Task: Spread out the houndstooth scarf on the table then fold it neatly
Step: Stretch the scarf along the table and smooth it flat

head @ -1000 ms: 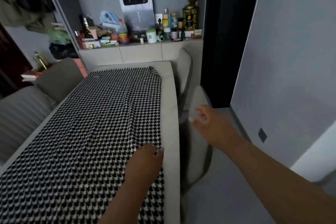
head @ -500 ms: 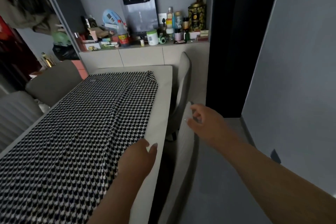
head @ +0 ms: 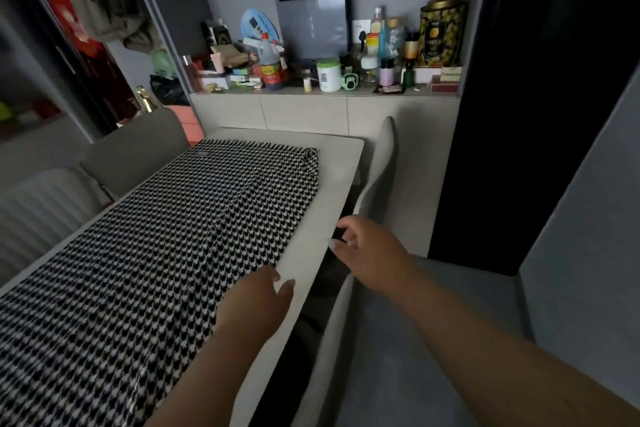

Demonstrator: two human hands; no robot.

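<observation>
Resting flat on the scarf's near right edge, your left hand [head: 256, 302] has its palm down and fingers spread loose, gripping nothing; your right hand [head: 367, 253] hangs in the air just off the table's right side, fingers slack and empty. The houndstooth scarf [head: 166, 253] runs from under your left palm away to the far end of the table [head: 332, 184], and it looks mostly laid out, though a long ridge runs lengthwise ahead of your left fingers and the far right corner is bunched into a small peak. To finish spreading well, I'd judge you should press lightly with the left palm to pin the cloth, bring the right hand onto the same edge further ahead, and sweep outward so the ridge flattens before any fold.

The weave looks soft and limp, black and white checks, with a short fringe at the far end; it should slide easily on the smooth, pale, matte tabletop. Beyond your right hand stands a grey padded chair [head: 381, 170], tucked against the table.
</observation>
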